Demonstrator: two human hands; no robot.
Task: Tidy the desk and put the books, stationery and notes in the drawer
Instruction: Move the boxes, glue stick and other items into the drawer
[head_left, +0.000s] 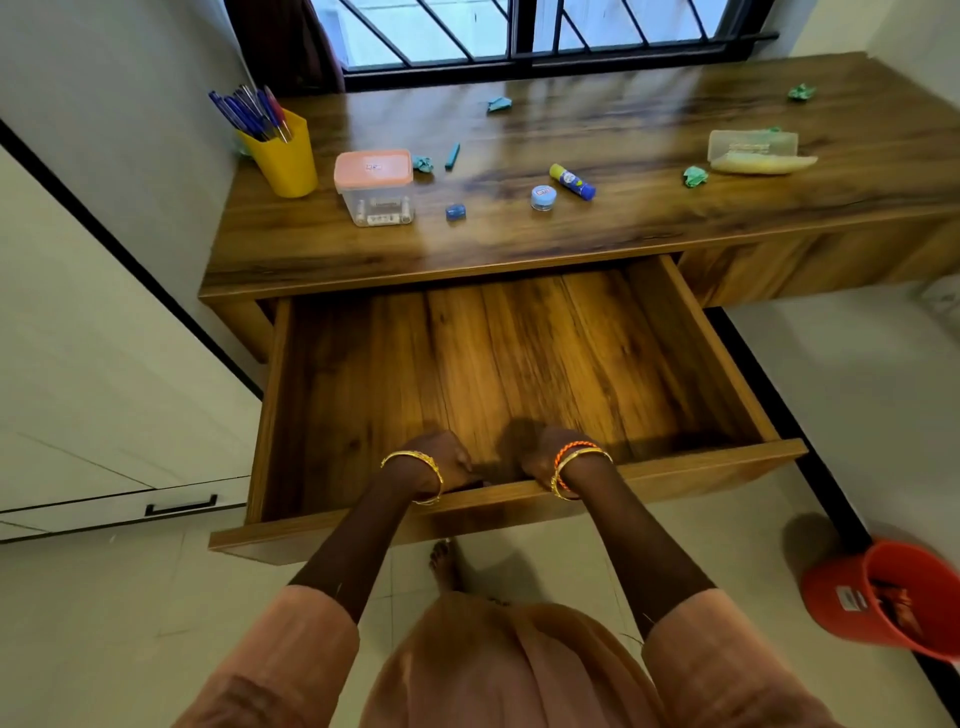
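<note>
The wooden drawer (727, 358) is pulled wide open below the desk, its inside bare. My left hand (441, 460) and my right hand (550, 454) both grip the drawer's front panel from inside, fingers curled over its top edge. On the desk (649, 218) lie a yellow cup of blue pens (283, 150), a clear box with a pink lid (375, 187), a glue stick (572, 182), a small round blue-lidded pot (543, 197), a blue sharpener (455, 211), a teal stick (452, 155) and several crumpled green notes (695, 176).
A pale plastic container (753, 148) lies at the desk's right. An orange bucket (893, 597) stands on the tiled floor at the right. White cabinet doors (104, 415) fill the left side. A barred window is behind the desk.
</note>
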